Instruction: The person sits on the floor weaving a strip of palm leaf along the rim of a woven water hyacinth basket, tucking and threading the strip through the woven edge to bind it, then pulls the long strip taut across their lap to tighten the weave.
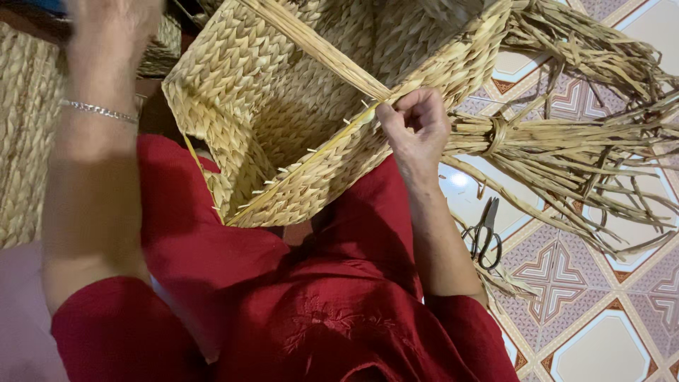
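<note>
A square woven straw basket rests on my lap, its opening facing me. My right hand pinches the basket's near rim where a flat straw strand enters the weave. That strand runs taut up and to the left across the opening. My left hand is raised at the top left, blurred and partly cut off by the frame; a silver bracelet sits on its wrist. Whether it holds the strand's far end is hidden.
A tied bundle of dried straw lies on the patterned tile floor at the right. Black scissors lie on the tiles beside my right forearm. Another woven piece fills the left edge.
</note>
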